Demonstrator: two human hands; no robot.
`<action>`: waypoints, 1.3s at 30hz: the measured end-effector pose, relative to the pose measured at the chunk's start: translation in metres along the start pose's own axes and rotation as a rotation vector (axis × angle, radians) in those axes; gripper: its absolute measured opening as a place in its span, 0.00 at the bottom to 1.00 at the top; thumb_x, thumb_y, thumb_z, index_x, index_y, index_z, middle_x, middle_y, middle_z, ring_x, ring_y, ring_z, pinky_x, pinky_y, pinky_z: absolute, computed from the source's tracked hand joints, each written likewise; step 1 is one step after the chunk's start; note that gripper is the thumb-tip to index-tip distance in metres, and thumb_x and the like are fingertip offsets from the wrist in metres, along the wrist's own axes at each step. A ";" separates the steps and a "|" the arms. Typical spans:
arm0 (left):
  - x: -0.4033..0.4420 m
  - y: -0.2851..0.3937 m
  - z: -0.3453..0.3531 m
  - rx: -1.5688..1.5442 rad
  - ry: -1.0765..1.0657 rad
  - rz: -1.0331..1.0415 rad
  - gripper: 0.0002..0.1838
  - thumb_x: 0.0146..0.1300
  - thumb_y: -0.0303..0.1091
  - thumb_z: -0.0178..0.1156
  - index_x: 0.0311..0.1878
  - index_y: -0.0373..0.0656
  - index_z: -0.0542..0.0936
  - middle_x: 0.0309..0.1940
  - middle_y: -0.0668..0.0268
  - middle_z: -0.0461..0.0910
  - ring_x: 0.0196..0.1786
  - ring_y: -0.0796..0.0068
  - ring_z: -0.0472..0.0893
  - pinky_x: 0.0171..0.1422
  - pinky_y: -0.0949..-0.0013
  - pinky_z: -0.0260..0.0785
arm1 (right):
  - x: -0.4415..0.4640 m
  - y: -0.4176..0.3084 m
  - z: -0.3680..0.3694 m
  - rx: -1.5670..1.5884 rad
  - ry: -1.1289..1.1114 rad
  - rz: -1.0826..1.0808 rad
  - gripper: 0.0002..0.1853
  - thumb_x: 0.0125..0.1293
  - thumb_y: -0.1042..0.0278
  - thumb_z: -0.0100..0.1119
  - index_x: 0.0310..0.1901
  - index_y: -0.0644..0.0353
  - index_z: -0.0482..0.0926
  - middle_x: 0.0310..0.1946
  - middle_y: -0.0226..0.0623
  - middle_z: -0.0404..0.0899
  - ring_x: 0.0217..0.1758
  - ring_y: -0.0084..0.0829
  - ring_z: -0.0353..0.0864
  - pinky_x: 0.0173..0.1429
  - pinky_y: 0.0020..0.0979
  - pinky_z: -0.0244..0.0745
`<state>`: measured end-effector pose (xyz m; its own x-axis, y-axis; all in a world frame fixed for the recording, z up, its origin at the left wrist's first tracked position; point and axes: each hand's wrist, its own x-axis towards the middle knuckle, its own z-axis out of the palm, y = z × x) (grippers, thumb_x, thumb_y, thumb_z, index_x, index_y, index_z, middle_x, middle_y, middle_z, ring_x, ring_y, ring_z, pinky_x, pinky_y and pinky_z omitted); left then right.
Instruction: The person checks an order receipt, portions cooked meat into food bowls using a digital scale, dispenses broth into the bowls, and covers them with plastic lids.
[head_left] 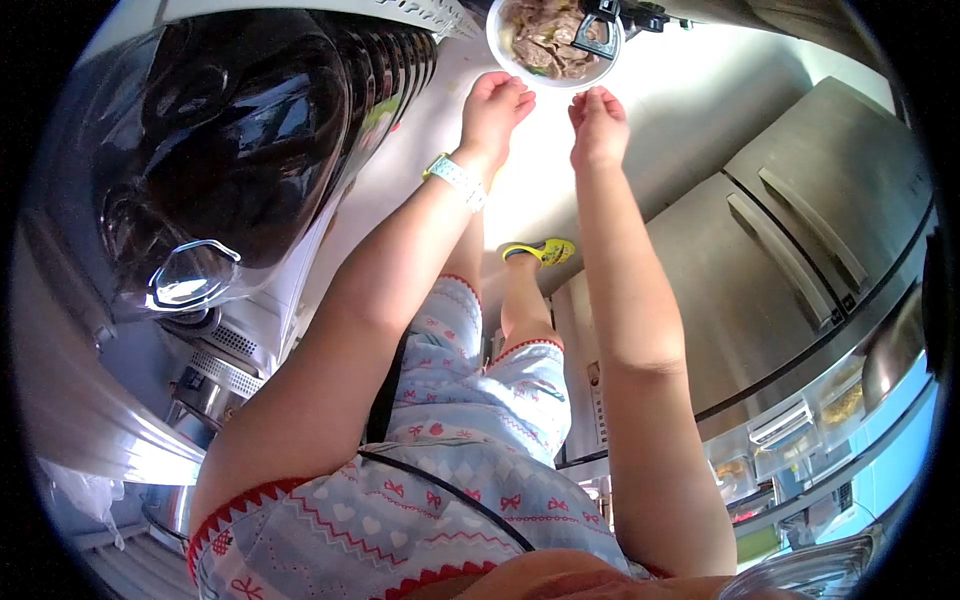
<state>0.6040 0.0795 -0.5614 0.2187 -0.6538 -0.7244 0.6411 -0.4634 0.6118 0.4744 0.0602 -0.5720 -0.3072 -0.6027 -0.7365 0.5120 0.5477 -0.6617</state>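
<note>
A white bowl [494, 38] of sliced brownish meat [548, 40] with some green bits is at the top centre. At its lower left edge is my left hand [497, 103], a pale watch on the wrist, thumb and fingers pressed together. My right hand [600, 113] is just below the bowl's lower right edge, its fingers curled together. Whether either hand grips the rim or holds something small cannot be made out. A black object with a clear, angular part [597, 38] overlaps the bowl's right side.
A glossy black surface [240, 130] with ridged edges fills the upper left. Steel doors with long handles [800, 260] stand on the right, above clear containers [785, 428]. Metal pots are at the lower left. A yellow shoe [553, 252] shows on the floor.
</note>
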 end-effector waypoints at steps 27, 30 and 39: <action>0.014 -0.009 -0.020 0.294 -0.157 0.278 0.12 0.70 0.31 0.53 0.50 0.33 0.70 0.44 0.58 0.76 0.44 0.67 0.80 0.51 0.66 0.78 | -0.003 -0.029 0.004 -0.233 0.006 -0.004 0.07 0.70 0.66 0.54 0.45 0.57 0.73 0.36 0.31 0.77 0.39 0.24 0.77 0.39 0.28 0.74; 0.025 0.005 -0.014 0.169 -0.081 0.231 0.13 0.71 0.32 0.52 0.51 0.32 0.70 0.45 0.58 0.76 0.44 0.68 0.80 0.52 0.66 0.78 | -0.006 -0.032 0.000 -0.214 0.005 0.027 0.09 0.70 0.63 0.55 0.47 0.56 0.73 0.39 0.32 0.77 0.39 0.27 0.77 0.41 0.29 0.75; 0.025 0.012 -0.015 0.134 -0.050 0.053 0.13 0.69 0.30 0.54 0.51 0.31 0.70 0.43 0.59 0.75 0.45 0.69 0.79 0.51 0.68 0.79 | 0.003 -0.022 0.003 -0.208 0.007 0.041 0.05 0.69 0.66 0.57 0.40 0.58 0.76 0.33 0.28 0.78 0.34 0.22 0.76 0.37 0.24 0.71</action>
<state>0.6283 0.0666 -0.5766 0.2110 -0.7070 -0.6750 0.5245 -0.5009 0.6885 0.4641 0.0447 -0.5593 -0.2955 -0.5737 -0.7640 0.3476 0.6803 -0.6453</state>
